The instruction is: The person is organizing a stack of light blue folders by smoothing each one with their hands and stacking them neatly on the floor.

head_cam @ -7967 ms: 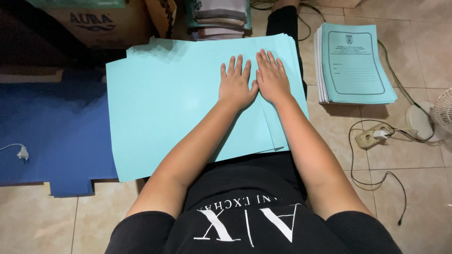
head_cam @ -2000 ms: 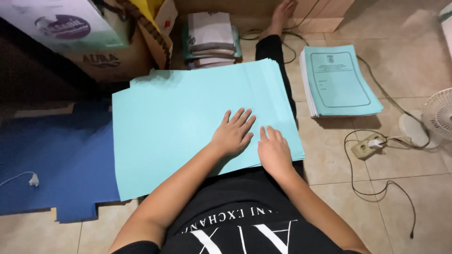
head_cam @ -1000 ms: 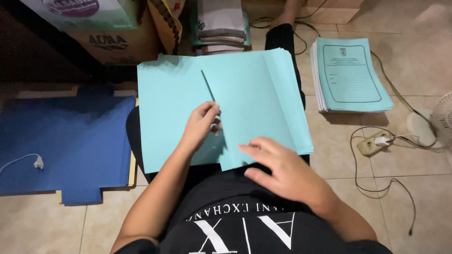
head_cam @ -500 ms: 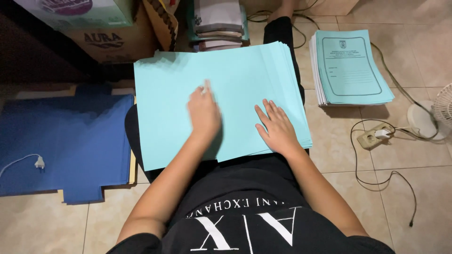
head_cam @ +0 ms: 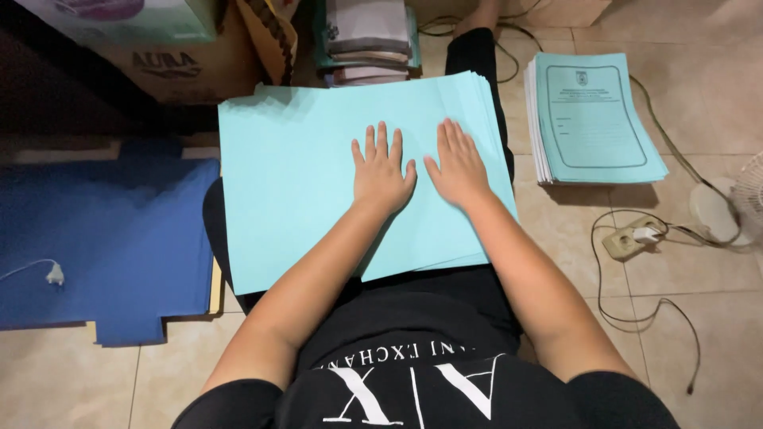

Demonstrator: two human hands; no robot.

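A stack of large light-blue paper sheets [head_cam: 294,175] lies across my lap, its edges fanned at the right. My left hand [head_cam: 381,171] rests flat on the top sheet near the middle, fingers spread. My right hand [head_cam: 457,163] lies flat beside it, a little to the right, palm down on the same sheet. Neither hand holds anything. To the right, on the tiled floor, sits a pile of light-blue printed booklets [head_cam: 592,119].
A dark-blue cardboard sheet [head_cam: 103,238] lies on the floor at the left, with a white plug [head_cam: 54,274] on it. Cardboard boxes [head_cam: 183,56] and a pile of folded books [head_cam: 366,40] stand ahead. A power strip [head_cam: 632,238] with cables and a white fan [head_cam: 743,206] are at the right.
The top sheet, which my left hand was lifting and folding over a second ago, now lies flat. Both hands have moved up to its middle and press side by side.
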